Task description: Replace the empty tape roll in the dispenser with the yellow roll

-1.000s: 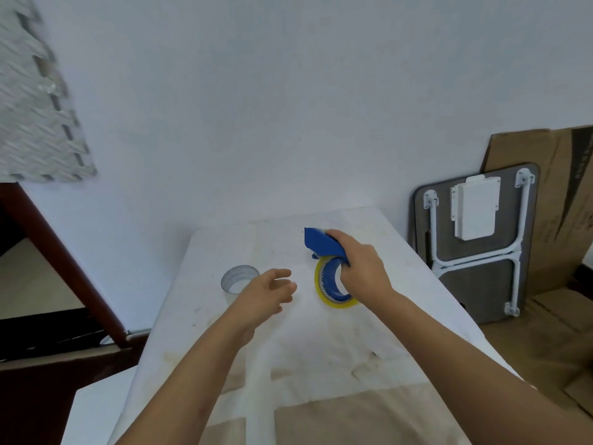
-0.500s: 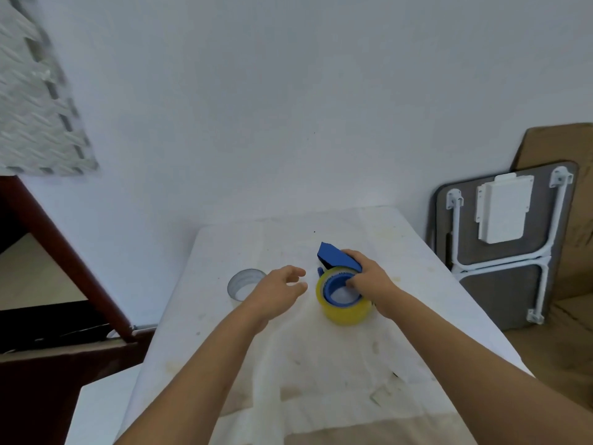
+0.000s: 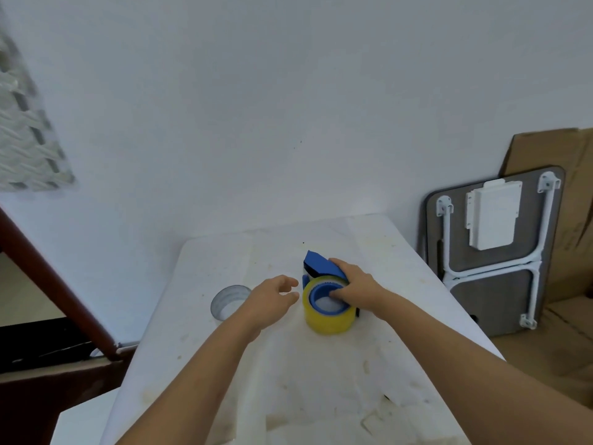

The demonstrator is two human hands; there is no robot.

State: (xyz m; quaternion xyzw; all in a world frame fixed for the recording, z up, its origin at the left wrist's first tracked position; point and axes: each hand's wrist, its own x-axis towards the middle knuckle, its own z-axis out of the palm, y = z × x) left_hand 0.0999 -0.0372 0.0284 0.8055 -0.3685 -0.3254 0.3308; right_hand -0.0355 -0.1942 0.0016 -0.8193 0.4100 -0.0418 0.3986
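Note:
The yellow tape roll (image 3: 329, 321) lies flat on the white table (image 3: 288, 374), seated around the blue hub of the blue dispenser (image 3: 319, 265). My right hand (image 3: 354, 287) grips the dispenser, with fingertips inside the hub and the thumb on the blue handle. My left hand (image 3: 272, 300) hovers just left of the roll, fingers apart, holding nothing. The empty grey tape core (image 3: 228, 301) stands on the table to the left of my left hand.
A folded grey table with white legs (image 3: 494, 252) leans against the wall at the right, with cardboard (image 3: 574, 220) behind it. A dark red wooden frame (image 3: 54, 300) stands at the left. The table's cover is stained and wrinkled near me.
The dispenser with the yellow roll went from held on edge to lying flat on the table. My left hand moved closer to the roll.

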